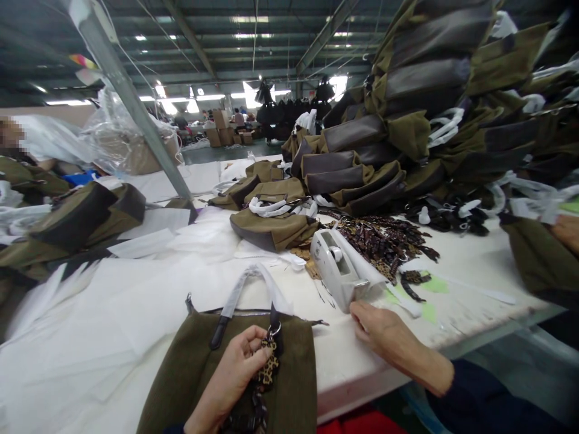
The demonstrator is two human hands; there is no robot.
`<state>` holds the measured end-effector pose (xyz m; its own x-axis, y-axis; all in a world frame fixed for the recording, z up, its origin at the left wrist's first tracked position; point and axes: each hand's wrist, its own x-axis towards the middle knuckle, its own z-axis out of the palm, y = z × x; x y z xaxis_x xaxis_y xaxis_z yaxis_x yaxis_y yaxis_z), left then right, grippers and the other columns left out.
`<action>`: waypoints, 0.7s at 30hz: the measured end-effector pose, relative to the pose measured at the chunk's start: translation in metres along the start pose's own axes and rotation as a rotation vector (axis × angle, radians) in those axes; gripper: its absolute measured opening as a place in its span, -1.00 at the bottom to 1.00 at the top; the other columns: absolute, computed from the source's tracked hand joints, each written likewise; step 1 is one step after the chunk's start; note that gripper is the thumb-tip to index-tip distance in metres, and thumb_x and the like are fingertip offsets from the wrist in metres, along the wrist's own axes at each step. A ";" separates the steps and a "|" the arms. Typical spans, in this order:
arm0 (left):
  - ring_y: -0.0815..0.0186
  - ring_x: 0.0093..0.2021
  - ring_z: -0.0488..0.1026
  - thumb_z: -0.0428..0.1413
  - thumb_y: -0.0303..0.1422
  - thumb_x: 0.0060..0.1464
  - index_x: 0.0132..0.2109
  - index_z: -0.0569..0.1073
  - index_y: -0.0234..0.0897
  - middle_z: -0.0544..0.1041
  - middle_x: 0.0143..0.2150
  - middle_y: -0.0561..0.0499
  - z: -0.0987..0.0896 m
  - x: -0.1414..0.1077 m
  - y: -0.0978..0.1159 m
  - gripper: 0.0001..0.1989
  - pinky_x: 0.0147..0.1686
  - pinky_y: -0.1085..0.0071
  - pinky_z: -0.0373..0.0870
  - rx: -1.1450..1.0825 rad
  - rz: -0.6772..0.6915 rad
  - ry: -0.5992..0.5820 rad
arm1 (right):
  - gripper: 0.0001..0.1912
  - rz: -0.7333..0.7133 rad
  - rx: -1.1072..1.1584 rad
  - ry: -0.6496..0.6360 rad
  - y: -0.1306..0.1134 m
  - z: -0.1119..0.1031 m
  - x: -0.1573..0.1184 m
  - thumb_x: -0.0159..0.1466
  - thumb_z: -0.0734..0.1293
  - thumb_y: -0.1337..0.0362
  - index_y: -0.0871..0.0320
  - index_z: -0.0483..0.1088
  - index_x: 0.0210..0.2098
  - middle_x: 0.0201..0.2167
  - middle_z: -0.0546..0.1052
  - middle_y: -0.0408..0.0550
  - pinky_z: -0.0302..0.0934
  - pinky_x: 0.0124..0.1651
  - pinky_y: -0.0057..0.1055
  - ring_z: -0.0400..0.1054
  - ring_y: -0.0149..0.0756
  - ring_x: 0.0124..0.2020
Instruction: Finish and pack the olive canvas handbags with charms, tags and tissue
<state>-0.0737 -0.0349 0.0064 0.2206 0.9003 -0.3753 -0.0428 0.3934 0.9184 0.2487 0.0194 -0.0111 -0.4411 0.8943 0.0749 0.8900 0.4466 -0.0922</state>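
"Metal roof beams [190,36] and bright lights stretch over a large workroom, with a long white table [346,355] in front. What lies nearest?"

"One olive bag [181,367], at the front edge of the table, below the centre of the view. Its handle [233,289] arches up, wrapped in white."

"And the hands?"

"The left hand [244,358] is over the front of the bag, thumb and fingers pinching a leopard-print charm [268,364]. A metal ring [274,329] is just above it, near one foot of the handle."

"Where is the right hand?"

"To the right of the bag, the right hand [380,328] has its fingertips drawn together at the near end of a grey tape dispenser [335,265]. I cannot tell whether they grasp any tape."

"What surrounds them?"

"White sheets [81,319] spread across the left. Dark patterned straps [384,238] lie heaped behind the dispenser, with green slips [434,283] nearby. Beyond rises a tall pile of bags [353,134]. A slanting post [136,108] stands left of centre, and a person [49,135] is partly visible at the far left."
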 end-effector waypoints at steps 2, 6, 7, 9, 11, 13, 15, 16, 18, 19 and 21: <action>0.50 -0.49 0.30 0.25 -0.19 0.06 -0.23 0.38 -0.30 0.46 -0.40 0.10 -0.001 0.000 -0.002 -0.70 -0.49 0.58 0.22 -0.004 -0.006 -0.017 | -0.87 0.106 0.212 0.004 0.001 -0.002 -0.004 0.15 0.19 0.47 0.13 0.29 -0.38 -0.49 0.45 -0.13 0.15 -0.40 -0.41 0.36 -0.30 -0.48; 0.50 -0.47 0.32 0.25 -0.23 0.07 -0.22 0.37 -0.30 0.48 -0.38 0.09 -0.003 0.001 -0.005 -0.72 -0.46 0.58 0.24 -0.007 -0.010 -0.020 | -0.93 0.262 0.614 -0.042 0.003 -0.001 -0.009 0.19 0.18 0.38 0.11 0.22 -0.42 -0.61 0.36 -0.24 0.08 -0.46 -0.48 0.30 -0.38 -0.57; 0.49 -0.46 0.33 0.25 -0.23 0.07 -0.21 0.37 -0.30 0.48 -0.37 0.09 -0.003 0.001 -0.005 -0.72 -0.45 0.58 0.25 -0.006 -0.008 -0.021 | -0.93 0.276 0.674 -0.045 0.004 -0.002 -0.010 0.19 0.18 0.37 0.10 0.21 -0.43 -0.61 0.34 -0.25 0.07 -0.47 -0.48 0.28 -0.39 -0.57; 0.49 -0.46 0.33 0.25 -0.23 0.08 -0.20 0.37 -0.30 0.48 -0.37 0.09 -0.004 0.001 -0.006 -0.72 -0.47 0.58 0.25 -0.001 -0.011 -0.025 | -0.93 0.286 0.739 -0.032 0.003 -0.007 -0.012 0.17 0.19 0.37 0.11 0.21 -0.44 -0.62 0.29 -0.27 0.04 -0.48 -0.49 0.22 -0.41 -0.57; 0.49 -0.48 0.32 0.23 -0.20 0.09 -0.19 0.37 -0.30 0.46 -0.37 0.09 -0.004 0.001 -0.007 -0.71 -0.50 0.57 0.25 -0.004 -0.019 -0.031 | -0.93 0.284 0.781 -0.030 -0.001 -0.016 -0.013 0.16 0.19 0.37 0.11 0.22 -0.45 -0.63 0.25 -0.28 0.00 -0.48 -0.50 0.16 -0.43 -0.57; 0.48 -0.49 0.32 0.23 -0.19 0.09 -0.18 0.36 -0.30 0.46 -0.37 0.09 -0.004 0.001 -0.006 -0.70 -0.51 0.57 0.26 -0.017 -0.022 -0.038 | -0.92 0.270 0.832 -0.048 -0.011 -0.028 -0.012 0.18 0.20 0.37 0.12 0.24 -0.45 -0.62 0.23 -0.29 -0.02 -0.49 -0.50 0.13 -0.44 -0.56; 0.48 -0.48 0.33 0.24 -0.18 0.08 -0.19 0.36 -0.30 0.47 -0.37 0.08 -0.003 0.001 -0.005 -0.69 -0.51 0.56 0.27 -0.025 -0.016 -0.037 | -0.92 0.227 0.872 -0.064 -0.029 -0.038 -0.010 0.19 0.21 0.37 0.14 0.26 -0.45 -0.61 0.22 -0.28 -0.04 -0.49 -0.50 0.10 -0.44 -0.55; 0.48 -0.48 0.34 0.24 -0.19 0.07 -0.19 0.37 -0.30 0.47 -0.37 0.07 -0.002 0.000 -0.005 -0.69 -0.50 0.57 0.27 -0.024 -0.011 -0.031 | -0.91 0.198 0.887 -0.069 -0.040 -0.041 -0.008 0.19 0.22 0.38 0.14 0.28 -0.45 -0.60 0.23 -0.27 -0.04 -0.49 -0.50 0.10 -0.44 -0.54; 0.47 -0.46 0.35 0.26 -0.20 0.06 -0.21 0.36 -0.31 0.48 -0.36 0.06 0.000 -0.001 -0.003 -0.69 -0.48 0.57 0.27 -0.016 0.000 -0.017 | -0.91 0.132 0.912 -0.082 -0.064 -0.043 -0.003 0.18 0.22 0.40 0.15 0.30 -0.45 -0.60 0.25 -0.27 -0.04 -0.49 -0.51 0.11 -0.45 -0.55; 0.47 -0.46 0.35 0.26 -0.20 0.06 -0.21 0.36 -0.30 0.48 -0.36 0.05 0.000 -0.001 -0.002 -0.69 -0.47 0.57 0.28 -0.016 0.002 -0.013 | -0.91 0.098 0.910 -0.087 -0.076 -0.042 0.001 0.17 0.23 0.41 0.15 0.31 -0.45 -0.59 0.28 -0.26 -0.03 -0.48 -0.52 0.13 -0.46 -0.55; 0.46 -0.47 0.35 0.25 -0.20 0.06 -0.20 0.34 -0.29 0.48 -0.36 0.06 0.001 -0.002 -0.002 -0.68 -0.49 0.56 0.29 -0.026 0.000 -0.017 | -0.90 0.050 0.864 -0.084 -0.098 -0.037 0.008 0.15 0.23 0.44 0.15 0.32 -0.45 -0.58 0.35 -0.24 0.00 -0.46 -0.52 0.18 -0.45 -0.54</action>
<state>-0.0736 -0.0380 0.0055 0.2370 0.8973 -0.3725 -0.0685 0.3979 0.9149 0.1622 -0.0178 0.0351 -0.4412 0.8972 -0.0200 0.5237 0.2394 -0.8176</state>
